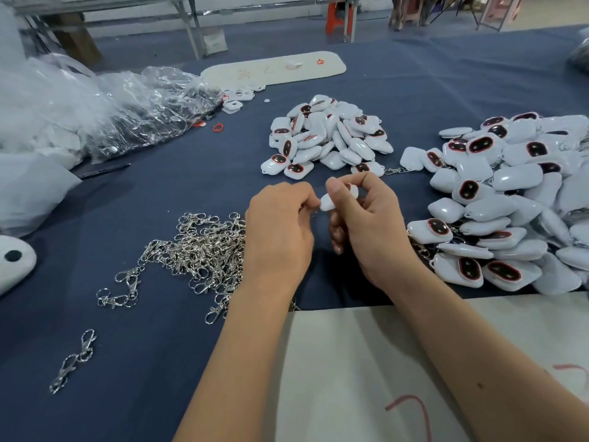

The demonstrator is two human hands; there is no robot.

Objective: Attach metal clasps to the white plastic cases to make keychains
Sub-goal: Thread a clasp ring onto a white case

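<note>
— Where are your hands?

— Both raised just above the tabletop (pixel 153 362), a little in from its near edge, forearms reaching in from that edge. My right hand (pixel 366 218) is turned with the thumb on top; thumb and forefinger curl round a white case (pixel 328 202) and pinch it, the other fingers folded underneath.

— And the left?

— My left hand (pixel 280 231) shows its back to me, fingers curled and pinched together right against the end of the case. Whatever they hold is hidden; I cannot tell if it is a clasp.

— Where are the clasps?

— A heap of metal clasps (pixel 197 250) lies just left of my left wrist, with a few strays nearer the near left corner.

— The other cases?

— One pile of cases (pixel 328 135) sits beyond my hands toward the middle; a bigger pile (pixel 510 202) spreads along the right edge, some with clasps showing. Clear plastic bags (pixel 111 113) lie at the far left.
</note>
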